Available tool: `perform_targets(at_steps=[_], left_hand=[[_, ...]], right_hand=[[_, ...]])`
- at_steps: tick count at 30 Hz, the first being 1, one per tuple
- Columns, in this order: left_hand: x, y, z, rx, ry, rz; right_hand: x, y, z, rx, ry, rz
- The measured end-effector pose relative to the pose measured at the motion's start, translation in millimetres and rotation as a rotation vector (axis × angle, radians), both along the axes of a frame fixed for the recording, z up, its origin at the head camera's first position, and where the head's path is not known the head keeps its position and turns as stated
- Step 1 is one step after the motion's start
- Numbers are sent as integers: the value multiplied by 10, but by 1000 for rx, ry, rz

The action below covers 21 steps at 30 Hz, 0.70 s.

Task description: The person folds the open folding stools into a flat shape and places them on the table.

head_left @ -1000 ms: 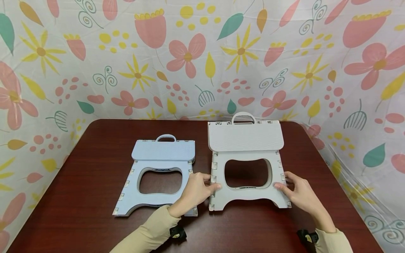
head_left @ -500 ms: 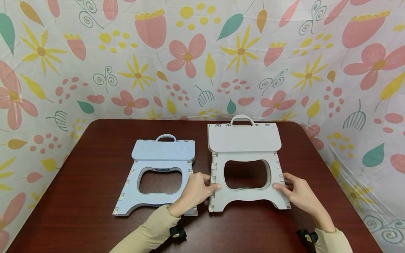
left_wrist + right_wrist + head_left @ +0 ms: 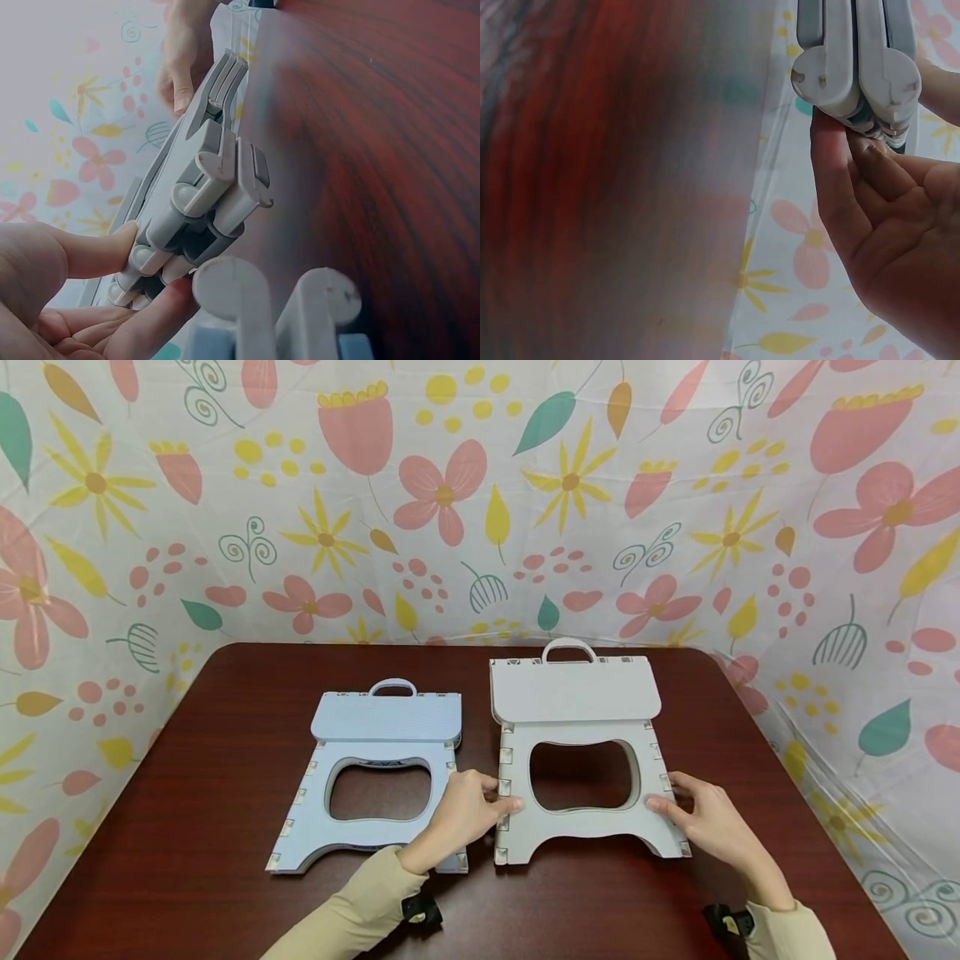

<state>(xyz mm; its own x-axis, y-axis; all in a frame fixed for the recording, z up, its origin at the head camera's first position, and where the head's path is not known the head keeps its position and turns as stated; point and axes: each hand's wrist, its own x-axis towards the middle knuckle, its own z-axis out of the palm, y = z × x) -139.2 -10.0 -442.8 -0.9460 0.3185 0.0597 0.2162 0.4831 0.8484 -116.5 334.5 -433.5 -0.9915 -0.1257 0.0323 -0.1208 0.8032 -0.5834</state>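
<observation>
A folded white step stool [image 3: 577,689] with a loop handle at its far end lies at the right of the head view. My left hand [image 3: 463,806] grips its left edge, thumb on the upper face and fingers beneath. On the opposite edge my right hand [image 3: 708,818] holds the stool the same way. In the left wrist view the left hand [image 3: 67,292] pinches the hinged edge of the folded legs. The right wrist view has the right hand [image 3: 907,217] with its fingers against the legs' edge. A smaller light-blue folded stool [image 3: 386,718] lies just left.
Both stools are over a dark red-brown table [image 3: 202,793]. A flower-printed cloth [image 3: 442,577] hangs behind the table's far edge and along both sides. My left forearm passes close by the blue stool's lower right leg.
The white stool's handle end has come slightly down and left in the head view, with both hands still on its edges. The blue stool stays where it was.
</observation>
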Motion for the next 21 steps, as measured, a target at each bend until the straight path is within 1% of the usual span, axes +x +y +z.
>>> perform_targets(at_steps=[7, 13, 21], left_hand=[[-2, -7, -3, -5, -27, 0], [-3, -6, 4, -2, -48, 6], [0, -19, -3, -13, -49, -1]], right_hand=[[-1, -20, 17, -9, -40, -1], [-6, -26, 7, -8, -54, 5], [-13, -30, 8, -5, -75, 10]])
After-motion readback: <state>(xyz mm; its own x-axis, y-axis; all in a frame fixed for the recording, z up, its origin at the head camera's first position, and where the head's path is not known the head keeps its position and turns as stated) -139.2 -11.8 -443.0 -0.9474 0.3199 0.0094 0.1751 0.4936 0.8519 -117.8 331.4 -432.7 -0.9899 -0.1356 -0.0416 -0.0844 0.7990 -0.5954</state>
